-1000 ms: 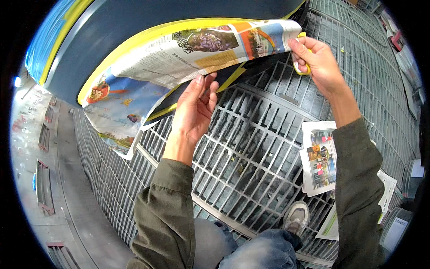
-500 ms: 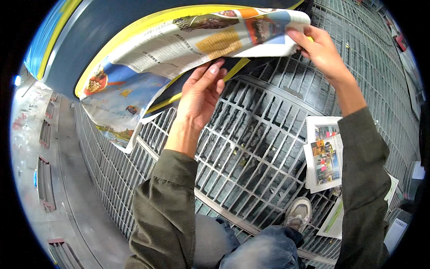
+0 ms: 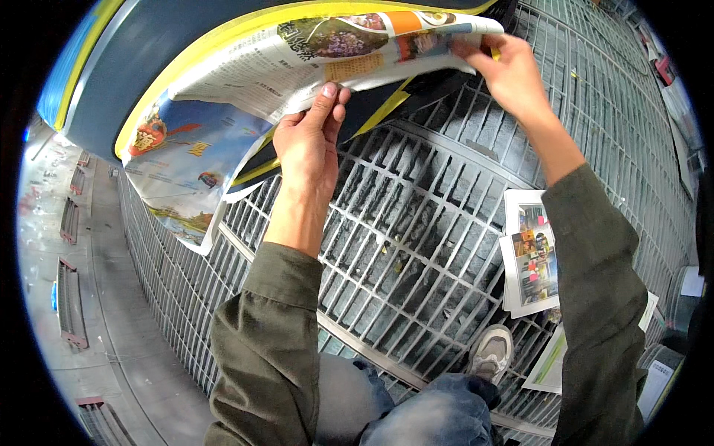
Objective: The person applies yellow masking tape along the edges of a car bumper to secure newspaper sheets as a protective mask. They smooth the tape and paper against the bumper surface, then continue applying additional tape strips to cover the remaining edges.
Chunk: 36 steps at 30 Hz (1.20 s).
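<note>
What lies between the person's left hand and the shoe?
In the head view, metal grating fills the stretch between the left hand and the shoe.

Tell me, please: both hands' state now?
Left hand: curled at the printed sheet; grip cannot be told.
Right hand: closed, holding the sheet's right end.

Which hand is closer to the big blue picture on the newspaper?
Left. The left hand is just right of the blue picture; the right hand is farther away, at the right end of the newspaper.
</note>
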Available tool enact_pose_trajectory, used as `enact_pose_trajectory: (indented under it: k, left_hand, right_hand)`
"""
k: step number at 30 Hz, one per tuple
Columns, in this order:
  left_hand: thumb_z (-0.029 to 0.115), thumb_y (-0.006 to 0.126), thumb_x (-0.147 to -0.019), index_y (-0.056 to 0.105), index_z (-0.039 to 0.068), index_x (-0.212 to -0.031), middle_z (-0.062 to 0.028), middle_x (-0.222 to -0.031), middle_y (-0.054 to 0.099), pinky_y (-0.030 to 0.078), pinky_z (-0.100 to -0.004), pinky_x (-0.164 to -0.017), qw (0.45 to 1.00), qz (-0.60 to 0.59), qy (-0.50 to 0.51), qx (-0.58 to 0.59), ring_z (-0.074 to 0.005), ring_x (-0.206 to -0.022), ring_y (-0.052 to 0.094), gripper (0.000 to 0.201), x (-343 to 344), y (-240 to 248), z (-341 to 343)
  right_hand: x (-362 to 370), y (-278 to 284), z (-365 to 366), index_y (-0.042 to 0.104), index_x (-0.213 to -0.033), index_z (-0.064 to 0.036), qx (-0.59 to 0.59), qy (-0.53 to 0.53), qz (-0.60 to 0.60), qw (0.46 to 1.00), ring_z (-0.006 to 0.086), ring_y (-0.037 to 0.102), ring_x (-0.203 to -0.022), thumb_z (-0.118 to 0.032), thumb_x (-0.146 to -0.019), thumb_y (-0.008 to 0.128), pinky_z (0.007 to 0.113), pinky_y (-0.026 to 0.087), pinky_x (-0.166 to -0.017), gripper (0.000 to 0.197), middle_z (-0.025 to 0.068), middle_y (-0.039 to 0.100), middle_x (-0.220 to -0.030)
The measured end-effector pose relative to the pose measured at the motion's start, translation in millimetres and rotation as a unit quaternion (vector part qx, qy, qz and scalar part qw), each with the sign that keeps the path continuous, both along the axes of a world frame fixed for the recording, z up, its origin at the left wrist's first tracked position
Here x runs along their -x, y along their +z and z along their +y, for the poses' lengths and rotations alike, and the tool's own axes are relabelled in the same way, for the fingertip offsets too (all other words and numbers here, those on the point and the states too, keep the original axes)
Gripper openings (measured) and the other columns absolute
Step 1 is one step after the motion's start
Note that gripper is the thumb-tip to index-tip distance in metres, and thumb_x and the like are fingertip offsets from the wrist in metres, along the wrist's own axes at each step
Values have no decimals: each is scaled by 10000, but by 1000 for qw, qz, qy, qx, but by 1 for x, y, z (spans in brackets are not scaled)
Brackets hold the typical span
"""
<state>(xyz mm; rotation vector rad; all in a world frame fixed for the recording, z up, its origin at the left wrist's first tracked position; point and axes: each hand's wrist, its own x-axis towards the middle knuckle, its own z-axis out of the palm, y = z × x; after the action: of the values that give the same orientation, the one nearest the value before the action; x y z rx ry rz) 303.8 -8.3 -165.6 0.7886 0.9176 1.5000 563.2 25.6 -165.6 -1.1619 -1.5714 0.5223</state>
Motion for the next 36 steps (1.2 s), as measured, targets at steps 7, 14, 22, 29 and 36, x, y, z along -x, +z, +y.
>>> enact_pose_trajectory:
  k: [7, 14, 22, 29, 36]
  left_hand:
    - [65, 632, -924, 608, -46, -1095, -108, -988, 670, 581, -200, -714, 998, 55, -9, 36, -170, -905, 678, 205, -2, -4, 2]
    - [120, 620, -944, 622, -4, -1111, -86, -993, 678, 562, -199, -669, 998, 42, 17, 42, -142, -842, 672, 207, -8, -1, 2]
    - [161, 639, -937, 643, 37, -1095, -70, -928, 692, 540, -195, -610, 994, 70, 49, 61, -116, -777, 673, 202, -5, 0, 0]
    - [192, 626, -947, 637, 22, -1092, -82, -919, 694, 544, -191, -598, 992, 88, 19, 86, -117, -745, 669, 224, -2, 1, -1]
    - [177, 638, -939, 635, 3, -1089, -97, -922, 695, 541, -193, -590, 988, 145, 34, 44, -112, -715, 655, 230, -4, 15, 1]
  right_hand:
    - [8, -3, 11, 693, -1078, -18, 18, -66, -79, 995, 186, 685, -918, -229, -808, 764, 314, 501, -847, 350, 128, 723, -988]
    - [0, -26, 31, 708, -1065, -121, -72, -44, -72, 994, 256, 693, -908, -194, -789, 781, 334, 524, -795, 295, 127, 716, -963]
    - [19, -1, 8, 706, -911, -8, -72, -78, -36, 994, 254, 680, -846, 2, -760, 663, 320, 507, -751, 157, 140, 707, -866]
    - [13, 5, 11, 714, -969, -33, -117, -20, 16, 993, 252, 683, -906, -35, -791, 712, 340, 513, -786, 178, 146, 709, -972]
    - [8, 4, 17, 714, -913, -50, -73, -45, -75, 993, 321, 672, -865, -126, -794, 708, 364, 515, -761, 141, 167, 690, -891]
